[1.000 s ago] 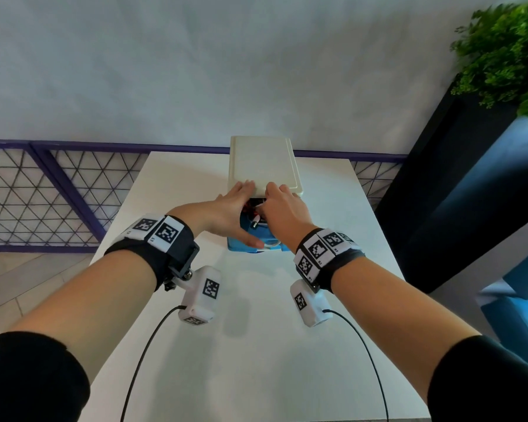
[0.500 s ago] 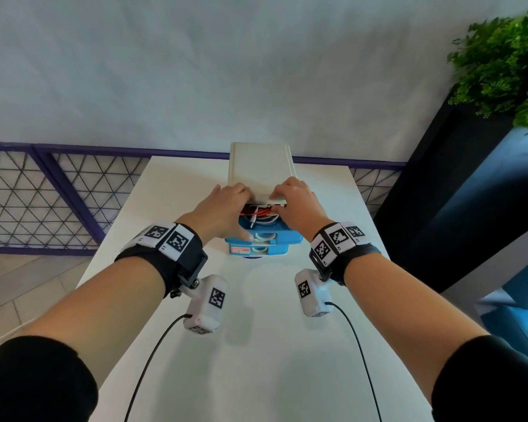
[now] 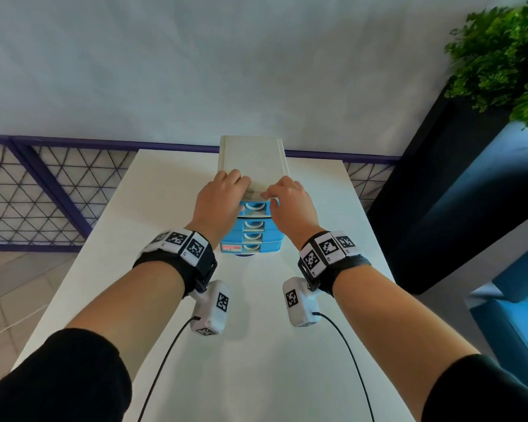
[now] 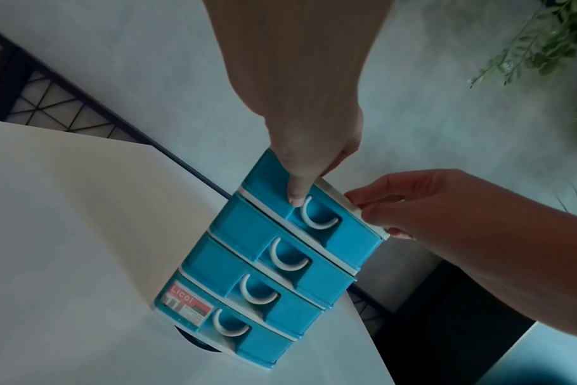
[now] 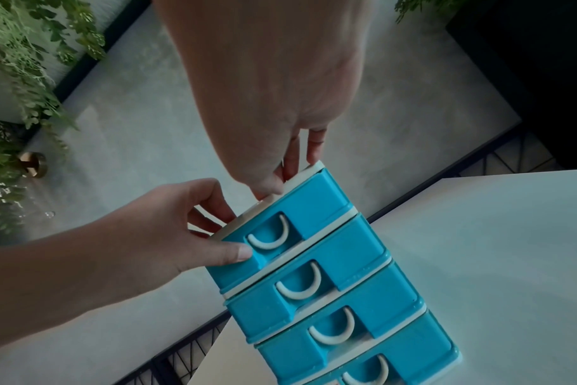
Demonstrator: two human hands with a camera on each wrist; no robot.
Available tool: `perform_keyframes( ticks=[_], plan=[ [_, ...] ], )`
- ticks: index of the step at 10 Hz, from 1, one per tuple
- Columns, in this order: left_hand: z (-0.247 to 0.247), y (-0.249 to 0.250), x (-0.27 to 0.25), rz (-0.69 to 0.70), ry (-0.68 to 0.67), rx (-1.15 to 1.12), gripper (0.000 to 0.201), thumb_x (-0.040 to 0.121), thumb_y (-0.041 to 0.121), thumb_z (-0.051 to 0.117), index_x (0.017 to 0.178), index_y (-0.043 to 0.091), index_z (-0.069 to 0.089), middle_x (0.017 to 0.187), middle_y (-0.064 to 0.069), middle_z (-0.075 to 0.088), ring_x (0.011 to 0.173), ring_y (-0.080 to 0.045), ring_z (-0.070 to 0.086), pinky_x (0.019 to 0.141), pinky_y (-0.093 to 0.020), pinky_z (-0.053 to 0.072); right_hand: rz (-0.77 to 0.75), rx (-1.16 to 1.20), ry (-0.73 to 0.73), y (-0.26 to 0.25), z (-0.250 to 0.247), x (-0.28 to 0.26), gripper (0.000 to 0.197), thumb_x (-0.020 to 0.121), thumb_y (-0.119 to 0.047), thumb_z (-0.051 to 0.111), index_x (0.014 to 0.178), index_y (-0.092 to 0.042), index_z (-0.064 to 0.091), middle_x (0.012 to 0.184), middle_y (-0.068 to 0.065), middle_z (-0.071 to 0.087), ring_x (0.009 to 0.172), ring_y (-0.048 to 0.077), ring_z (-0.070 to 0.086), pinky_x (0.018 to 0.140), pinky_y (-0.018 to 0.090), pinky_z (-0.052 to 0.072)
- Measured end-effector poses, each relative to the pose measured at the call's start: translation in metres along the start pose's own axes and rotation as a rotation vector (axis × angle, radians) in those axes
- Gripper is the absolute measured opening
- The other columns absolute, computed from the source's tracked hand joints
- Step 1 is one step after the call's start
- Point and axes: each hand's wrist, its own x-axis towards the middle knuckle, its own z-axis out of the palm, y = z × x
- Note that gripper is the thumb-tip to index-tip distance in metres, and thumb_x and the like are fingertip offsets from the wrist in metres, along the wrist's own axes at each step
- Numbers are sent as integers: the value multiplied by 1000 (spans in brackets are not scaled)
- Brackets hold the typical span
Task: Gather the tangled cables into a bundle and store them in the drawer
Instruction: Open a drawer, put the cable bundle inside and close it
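Your left hand (image 3: 218,197): it sits at the top left front corner of the drawer unit (image 3: 252,236). The fingers lie over the unit's white top (image 3: 253,161) and the thumb (image 4: 297,194) points down the blue face of the top drawer (image 4: 317,208), its tip pressed just beside the white handle (image 4: 317,217). The hand is loosely curved, fingers and thumb clasping the front edge between them.

Your right hand (image 3: 290,202): it mirrors the left at the top right front corner. The fingers (image 5: 315,146) rest on the white top, and the thumb (image 4: 399,233) sits against the right end of the drawer face. It is gently curved and holds nothing loose.

Top drawer: its blue front stands nearly flush with the three drawers below it, so it looks pushed in.

Cables: you cannot see them in any view; with the drawer fronts closed, the pictures do not show where they lie.

Drawer unit: four blue drawers stacked upright, each with a white crescent handle, standing on the white table (image 3: 256,345) towards its far edge. A small red and white label (image 4: 186,303) is on the left of the bottom drawer front.

Around you: a green plant (image 3: 503,56) hangs at the upper right, above a dark cabinet (image 3: 439,193).
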Motion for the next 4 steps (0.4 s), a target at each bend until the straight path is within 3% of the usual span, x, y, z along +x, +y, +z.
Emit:
perform_keyframes(
  ticks=[2,3,4],
  plan=[
    [-10,1,-1,-2,-108,-24,29,79,20,69,100,15,50,105,-2,51,98,-23,49,60,-30,37,8,-39,-80,-3,-7,-1,31,92,-6,51,114,-18,69,112,3,58,105,22,52,90,36,45],
    [-19,-11,3,-20,-216,-174,33,85,26,64,115,19,52,120,3,50,112,-20,49,77,-34,47,15,8,-156,-2,-20,6,31,94,-11,49,117,-20,68,119,1,58,111,20,54,93,34,47],
    [-23,-33,-28,-15,-276,-423,49,88,23,61,134,28,44,145,11,38,133,-9,38,106,-24,34,74,134,-161,8,-32,-16,32,94,-15,51,124,-20,63,129,-3,57,119,16,53,99,24,40]
  ],
)
